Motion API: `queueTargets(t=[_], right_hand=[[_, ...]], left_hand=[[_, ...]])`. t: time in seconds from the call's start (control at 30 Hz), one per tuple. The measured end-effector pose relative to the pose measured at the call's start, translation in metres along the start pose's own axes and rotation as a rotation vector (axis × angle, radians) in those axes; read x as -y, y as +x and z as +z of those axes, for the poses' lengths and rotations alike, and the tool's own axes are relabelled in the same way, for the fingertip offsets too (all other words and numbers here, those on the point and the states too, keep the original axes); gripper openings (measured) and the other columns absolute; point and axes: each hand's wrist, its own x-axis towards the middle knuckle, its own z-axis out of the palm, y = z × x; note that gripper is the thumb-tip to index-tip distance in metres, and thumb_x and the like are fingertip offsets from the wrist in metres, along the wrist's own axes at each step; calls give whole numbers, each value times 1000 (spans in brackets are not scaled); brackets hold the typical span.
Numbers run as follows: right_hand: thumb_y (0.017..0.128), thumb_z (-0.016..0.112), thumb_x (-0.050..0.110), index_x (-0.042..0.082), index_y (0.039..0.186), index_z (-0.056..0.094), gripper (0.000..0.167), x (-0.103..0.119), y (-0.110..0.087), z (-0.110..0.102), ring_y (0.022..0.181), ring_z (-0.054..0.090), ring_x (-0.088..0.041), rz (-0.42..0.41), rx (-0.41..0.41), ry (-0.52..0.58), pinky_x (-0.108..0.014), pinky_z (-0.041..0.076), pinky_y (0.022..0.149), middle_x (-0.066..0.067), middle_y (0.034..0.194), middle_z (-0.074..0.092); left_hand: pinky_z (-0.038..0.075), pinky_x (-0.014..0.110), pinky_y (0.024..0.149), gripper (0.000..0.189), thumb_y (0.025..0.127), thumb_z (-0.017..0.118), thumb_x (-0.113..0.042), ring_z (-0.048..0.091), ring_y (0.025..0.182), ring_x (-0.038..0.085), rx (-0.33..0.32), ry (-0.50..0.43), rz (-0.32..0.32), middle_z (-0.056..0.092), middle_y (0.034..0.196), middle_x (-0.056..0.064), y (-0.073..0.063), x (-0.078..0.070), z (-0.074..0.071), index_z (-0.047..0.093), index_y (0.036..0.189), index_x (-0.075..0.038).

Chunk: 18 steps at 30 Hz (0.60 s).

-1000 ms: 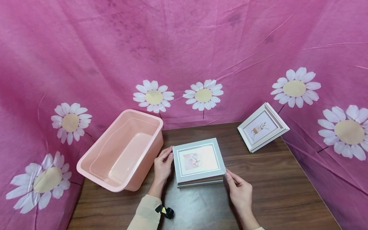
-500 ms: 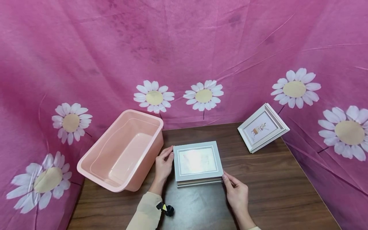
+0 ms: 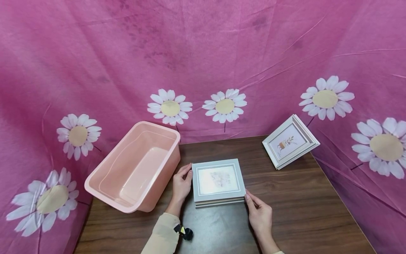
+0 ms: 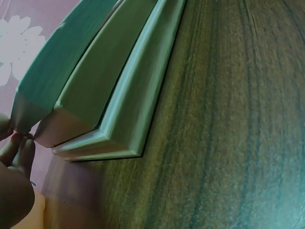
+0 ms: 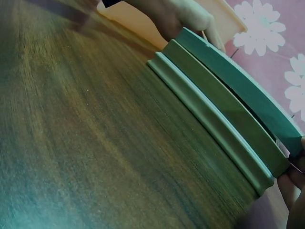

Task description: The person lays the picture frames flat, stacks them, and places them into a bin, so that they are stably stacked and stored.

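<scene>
A pale blue-grey picture frame (image 3: 233,164) lies face up over a stack of picture frames (image 3: 220,203) on the table. My left hand (image 3: 182,185) pinches its left edge between thumb and fingers. At the near right corner, my right hand (image 3: 261,214) pinches the same frame. In the left wrist view the blue-grey frame (image 4: 62,57) sits over a cream frame (image 4: 97,90) and a stepped-edge frame (image 4: 152,86) at the bottom. A thin dark gap shows under the top frame (image 5: 243,88) in the right wrist view. Glare covers part of its glass.
A pink plastic tub (image 3: 160,173) stands left of the stack, close to my left hand. At the back right a white picture frame (image 3: 290,141) with a plant picture leans upright on the wooden table (image 3: 298,208). A pink flowered cloth (image 3: 196,53) hangs around the table.
The top frame has come down and slightly toward me, lining up more squarely with the stack. My right hand has shifted a little left with it; the left hand has moved slightly nearer.
</scene>
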Motion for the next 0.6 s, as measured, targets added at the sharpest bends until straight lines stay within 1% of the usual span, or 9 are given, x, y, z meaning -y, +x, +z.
queueTargets(t=[0.07, 0.17, 0.23, 0.3, 0.4, 0.47, 0.6], right_hand=[[98, 76, 2, -3, 115, 82, 18, -1, 0, 0, 93, 68, 19, 1, 5, -12, -1, 52, 77, -18, 110, 80], [100, 77, 7, -1, 115, 82, 19, -2, 0, -1, 97, 73, 11, -1, 8, -34, -1, 51, 79, -15, 110, 81], [100, 77, 9, 0, 116, 83, 19, -2, 0, -1, 99, 73, 9, -4, 9, -45, 0, 50, 81, -14, 111, 81], [100, 77, 8, 0, 116, 83, 19, -2, 0, -1, 100, 71, 13, -10, 8, -44, 1, 50, 81, -14, 111, 81], [99, 76, 3, -2, 116, 82, 19, -2, 0, -1, 101, 64, 22, -18, 9, -25, 1, 49, 84, -17, 112, 81], [99, 76, 2, -3, 116, 81, 19, -3, 0, -1, 101, 63, 24, -23, 6, -16, 1, 49, 84, -18, 112, 80], [98, 76, 2, -2, 115, 82, 18, -4, -2, 0, 101, 63, 24, -26, 0, -11, 2, 48, 85, -17, 112, 80]], left_hand=[[53, 13, 100, 31, 101, 65, 9, 70, 123, 43, 3, 25, 12, 75, 127, 26, 0, 1, 0, 72, 131, 11], [53, 15, 102, 30, 100, 64, 9, 70, 123, 44, 9, 53, 33, 75, 127, 26, 0, 3, 0, 72, 130, 11], [52, 15, 103, 30, 100, 64, 8, 70, 123, 44, 10, 62, 40, 76, 127, 26, -1, 4, 0, 72, 129, 12], [51, 13, 102, 30, 100, 65, 9, 70, 124, 45, 8, 52, 40, 75, 127, 27, -1, 5, 0, 72, 128, 12], [52, 15, 103, 30, 100, 65, 8, 69, 124, 44, 4, 52, 30, 75, 127, 28, -1, 5, 0, 73, 128, 12], [53, 17, 103, 30, 100, 66, 7, 70, 123, 43, 1, 66, 14, 76, 128, 26, -2, 5, 0, 73, 128, 10], [54, 18, 101, 30, 101, 66, 4, 70, 122, 37, 5, 77, -40, 76, 130, 23, -3, 4, 0, 74, 130, 7]])
